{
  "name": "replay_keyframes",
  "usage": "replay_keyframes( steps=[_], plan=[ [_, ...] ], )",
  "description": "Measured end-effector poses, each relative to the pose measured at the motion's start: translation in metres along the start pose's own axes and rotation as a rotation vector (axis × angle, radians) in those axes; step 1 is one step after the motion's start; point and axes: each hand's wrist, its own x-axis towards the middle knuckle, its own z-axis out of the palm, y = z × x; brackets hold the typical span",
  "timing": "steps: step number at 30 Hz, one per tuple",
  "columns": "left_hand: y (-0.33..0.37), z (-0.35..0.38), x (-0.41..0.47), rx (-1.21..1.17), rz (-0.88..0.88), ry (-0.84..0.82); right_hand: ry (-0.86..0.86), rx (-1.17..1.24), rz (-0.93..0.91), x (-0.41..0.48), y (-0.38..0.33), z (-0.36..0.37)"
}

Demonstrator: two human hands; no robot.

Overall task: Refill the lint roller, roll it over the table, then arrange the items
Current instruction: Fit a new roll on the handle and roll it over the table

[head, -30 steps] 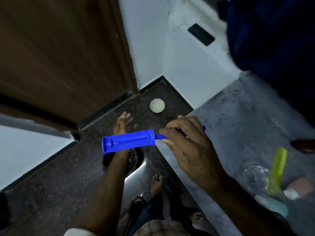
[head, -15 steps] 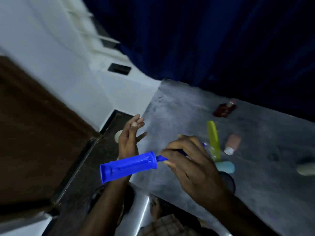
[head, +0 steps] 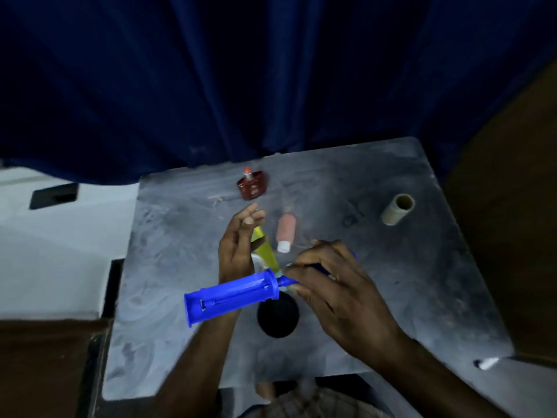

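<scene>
Right hand (head: 331, 285) fingers curled tight round handle of lint roller (head: 232, 297), bare blue spindle jutting left above table (head: 422, 267). Left hand (head: 238, 242) fingers loosely straight, holding nothing. Roller looks light, rigid, smooth plastic. Grip handle, since spindle likely spins.

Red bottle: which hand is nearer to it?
Left. The left hand hovers open just in front of the red bottle; the right hand, gripping the blue lint roller, sits nearer the person and further right.
</scene>
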Motion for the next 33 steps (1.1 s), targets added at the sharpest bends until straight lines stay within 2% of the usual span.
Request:
replay_keyframes(
  steps=[5,8,13,18,23,27,30,31,33],
  plan=[
    [-0.012,0.082,0.014,0.076,-0.013,-0.189,0.061,-0.028,0.103,-0.025,0.049,-0.029],
    [-0.016,0.131,0.018,0.185,0.096,-0.366,0.099,-0.051,0.159,-0.039,0.077,-0.042],
    [-0.030,0.207,0.036,0.414,0.289,-0.536,0.153,-0.064,0.240,-0.058,0.113,-0.064],
    [-0.048,0.262,0.042,0.674,0.468,-0.590,0.165,-0.117,0.303,-0.070,0.135,-0.083],
    [-0.066,0.282,0.052,0.886,0.490,-0.669,0.157,-0.146,0.323,-0.073,0.147,-0.094],
    [-0.070,0.274,0.061,0.887,0.530,-0.620,0.161,-0.142,0.315,-0.069,0.152,-0.100],
    [-0.065,0.256,0.063,0.743,0.561,-0.425,0.167,-0.136,0.291,-0.062,0.153,-0.105],
    [-0.061,0.250,0.062,0.663,0.501,-0.337,0.172,-0.140,0.283,-0.058,0.153,-0.107],
    [-0.049,0.233,0.063,0.434,0.253,-0.198,0.184,-0.149,0.274,-0.050,0.154,-0.112]
  ],
)
